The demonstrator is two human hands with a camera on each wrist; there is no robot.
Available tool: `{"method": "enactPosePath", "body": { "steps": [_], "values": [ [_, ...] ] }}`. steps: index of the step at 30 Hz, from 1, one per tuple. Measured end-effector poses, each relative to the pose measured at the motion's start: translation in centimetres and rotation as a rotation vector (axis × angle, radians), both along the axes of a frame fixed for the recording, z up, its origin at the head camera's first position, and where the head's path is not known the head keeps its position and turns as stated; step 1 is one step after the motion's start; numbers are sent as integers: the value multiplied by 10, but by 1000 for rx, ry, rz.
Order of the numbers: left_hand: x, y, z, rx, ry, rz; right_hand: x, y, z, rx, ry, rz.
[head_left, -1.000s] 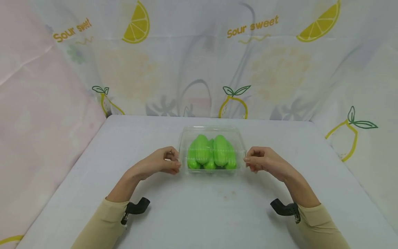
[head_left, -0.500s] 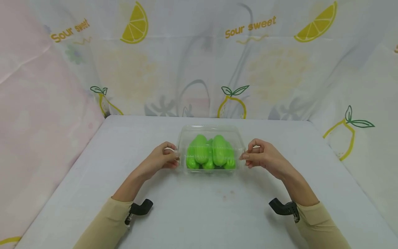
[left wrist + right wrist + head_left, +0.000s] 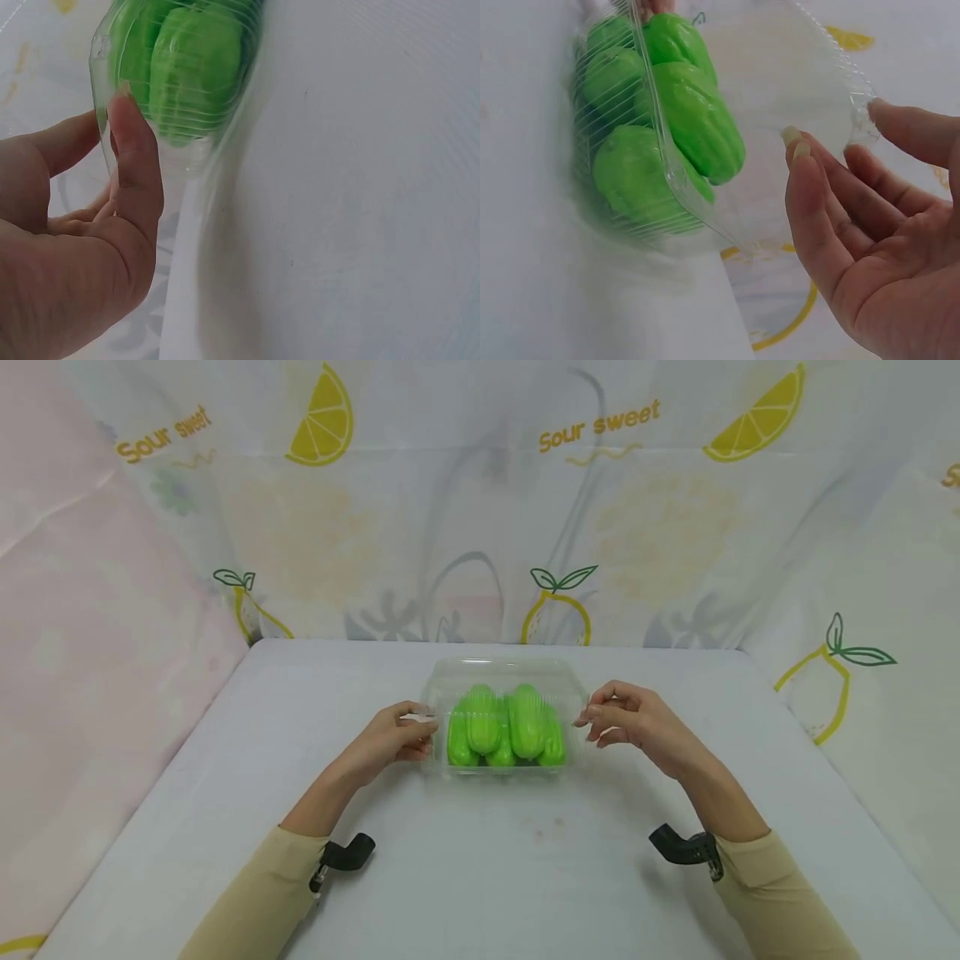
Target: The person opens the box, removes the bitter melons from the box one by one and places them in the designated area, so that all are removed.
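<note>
Left hand [image 3: 384,742]: pinching edge of clear clamshell [image 3: 504,772]. Right hand [image 3: 648,727]: touching lid [image 3: 795,71]; pinch, I cannot tell. Step, I judge: lid-raising; next calls for even lift.

Dimly, evenly lit, softly shadowed on the table [image 3: 465,877]. Hazy in both wrist views, faintly glinting along the box [image 3: 676,176].

"What sort of place is this?"

"A small booth [image 3: 675,535] walled with cloth; whether it stands in a home or a lab, I can't tell."

"What shows the booth?"

"A white worktop [image 3: 510,885], hemmed in on three sides: a far cloth [image 3: 420,510] printed with lemon slices [image 3: 326,422] and the words 'Sour sweet' [image 3: 600,425], a pink cloth [image 3: 90,568] on the left, a pale lemon-print cloth [image 3: 900,735] on the right."
</note>
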State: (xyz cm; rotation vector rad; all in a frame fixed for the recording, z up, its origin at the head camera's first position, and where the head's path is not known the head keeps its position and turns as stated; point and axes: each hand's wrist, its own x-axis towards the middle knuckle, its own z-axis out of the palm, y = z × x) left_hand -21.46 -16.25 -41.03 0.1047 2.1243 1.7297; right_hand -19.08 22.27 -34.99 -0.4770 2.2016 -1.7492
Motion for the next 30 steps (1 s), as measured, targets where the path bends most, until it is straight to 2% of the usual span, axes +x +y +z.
{"method": "enactPosePath", "body": {
  "steps": [8,12,20,30],
  "values": [
    [1,2,0,-17,36,14,-5,1,6,-105,51,41],
    [1,3,3,-11,37,12,-6,1,7,-133,83,28],
    [2,3,6,-13,24,-6,-4,-3,8,-60,173,-127],
    [4,3,8,-11,18,-20,-13,-8,21,-143,285,-249]
  ]
}}
